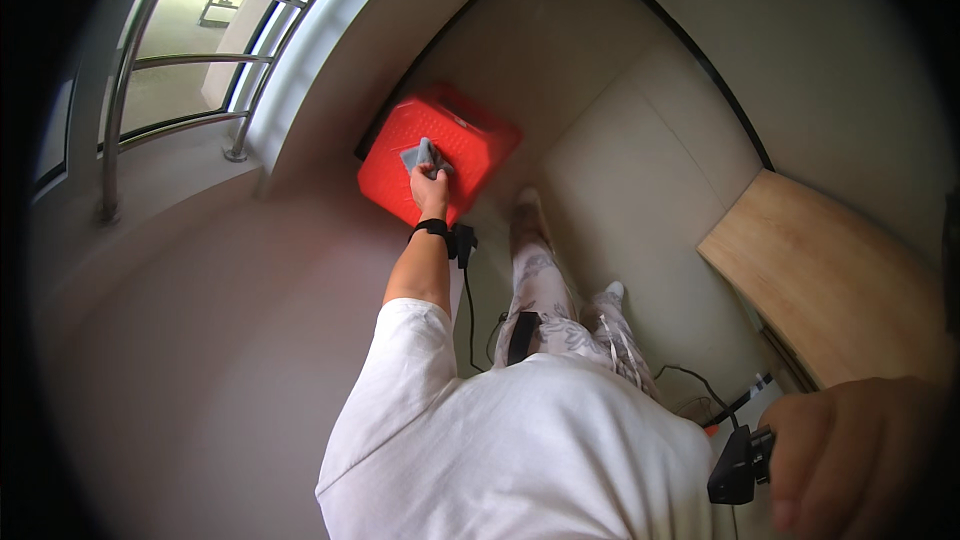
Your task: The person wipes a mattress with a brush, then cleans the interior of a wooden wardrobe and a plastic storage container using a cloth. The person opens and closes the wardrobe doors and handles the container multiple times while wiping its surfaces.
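Note:
My left hand (430, 184) grips a grey cloth (418, 155) and presses it against the textured top of a red plastic stool (390, 161). The stool stands on the floor close to the wall, and its far edge is slightly blurred. Large and close to the camera at the lower right is my right hand (847, 457), raised, with its fingers bent; whether it holds anything is hidden. A black device (731, 469) sits by the right wrist, and another black device (465, 240) is strapped at my left wrist.
A window with a metal railing (202, 56) is at the upper left, above a ledge. To the right stands a light wooden surface (825, 270). Black cables (469, 315) run from the wrist devices beside my body. My feet stand on the tiled floor (637, 157).

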Tool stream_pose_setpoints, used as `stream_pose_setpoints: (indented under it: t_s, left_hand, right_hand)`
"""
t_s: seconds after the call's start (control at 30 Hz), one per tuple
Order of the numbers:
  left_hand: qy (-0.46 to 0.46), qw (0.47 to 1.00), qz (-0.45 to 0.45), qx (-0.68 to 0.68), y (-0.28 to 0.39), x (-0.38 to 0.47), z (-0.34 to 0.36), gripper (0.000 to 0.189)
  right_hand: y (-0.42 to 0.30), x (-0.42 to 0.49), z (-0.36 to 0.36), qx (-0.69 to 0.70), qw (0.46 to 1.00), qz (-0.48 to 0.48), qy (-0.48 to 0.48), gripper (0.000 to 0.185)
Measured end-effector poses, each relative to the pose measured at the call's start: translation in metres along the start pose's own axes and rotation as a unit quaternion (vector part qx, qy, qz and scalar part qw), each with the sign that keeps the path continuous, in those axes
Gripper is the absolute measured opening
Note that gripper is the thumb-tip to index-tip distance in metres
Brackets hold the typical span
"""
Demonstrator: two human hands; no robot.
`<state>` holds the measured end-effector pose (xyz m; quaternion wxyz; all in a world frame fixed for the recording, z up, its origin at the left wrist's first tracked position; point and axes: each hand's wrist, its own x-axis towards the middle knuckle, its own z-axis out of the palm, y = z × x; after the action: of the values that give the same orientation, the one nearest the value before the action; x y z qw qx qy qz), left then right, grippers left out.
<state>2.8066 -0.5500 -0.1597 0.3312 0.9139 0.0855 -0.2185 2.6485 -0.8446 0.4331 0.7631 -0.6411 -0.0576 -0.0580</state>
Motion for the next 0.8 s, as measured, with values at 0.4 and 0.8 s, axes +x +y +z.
stream_pose_setpoints:
  t_s: [0.4,0.8]
  left_hand:
    - [-0.319,0.89,0.068,-0.318,0.118,-0.185,0.036,0.039]
    - [-0.724,0.632,0.233,-0.151,0.232,-0.585,0.036,0.038]
  right_hand:
    - [0.033,-0.182,-0.018,-0.187,0.931,0.187,0.252,0.017]
    - [0.119,-0.559,-0.006,-0.172,0.865,0.111,0.459,0.025]
